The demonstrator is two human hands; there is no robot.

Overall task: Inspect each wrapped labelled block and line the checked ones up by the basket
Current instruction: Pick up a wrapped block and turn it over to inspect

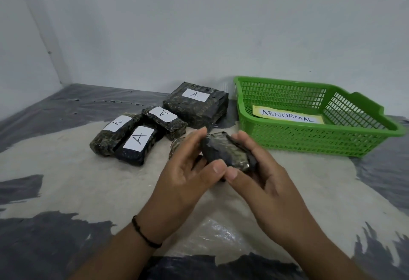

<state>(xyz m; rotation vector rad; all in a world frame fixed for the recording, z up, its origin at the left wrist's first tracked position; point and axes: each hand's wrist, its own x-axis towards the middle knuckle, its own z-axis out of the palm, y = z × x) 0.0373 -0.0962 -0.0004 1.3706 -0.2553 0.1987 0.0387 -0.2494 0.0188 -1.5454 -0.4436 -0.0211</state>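
Worn floor (66, 187) (both hands (183, 175) on block (228, 153))

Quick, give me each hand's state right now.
Left hand: holding the dark wrapped block, fingers curled round its left side.
Right hand: holding the same block, thumb and fingers gripping its right side.

- Left hand (183, 175) and right hand (263, 175) hold a small dark plastic-wrapped block (228, 151) together.
- Four white-labelled wrapped blocks (138, 140) lie beside the green plastic mesh basket (309, 140).
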